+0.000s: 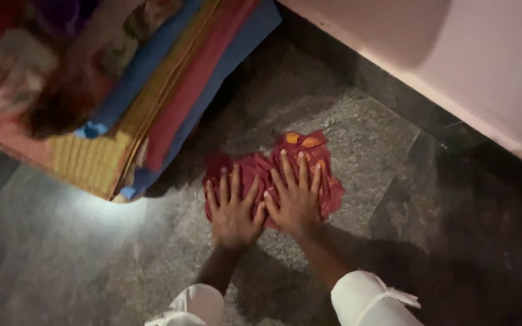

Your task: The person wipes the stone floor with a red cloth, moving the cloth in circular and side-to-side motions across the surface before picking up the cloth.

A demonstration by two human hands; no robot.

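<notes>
Crumpled red cloth [300,163] with orange patches, flat on grey stone floor [382,139]. Left hand [232,208] and right hand [295,199] pressed on top, fingers [285,166] spread apart. Folded multicoloured blanket [152,90] upper left.

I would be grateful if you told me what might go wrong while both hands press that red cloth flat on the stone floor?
The red cloth is crumpled under the left hand and right hand, so pressing may set creases in rather than smooth them. The stone floor looks polished, so the cloth might slide away. The striped mat lies close, and the cloth's far edge could catch against it.
</notes>
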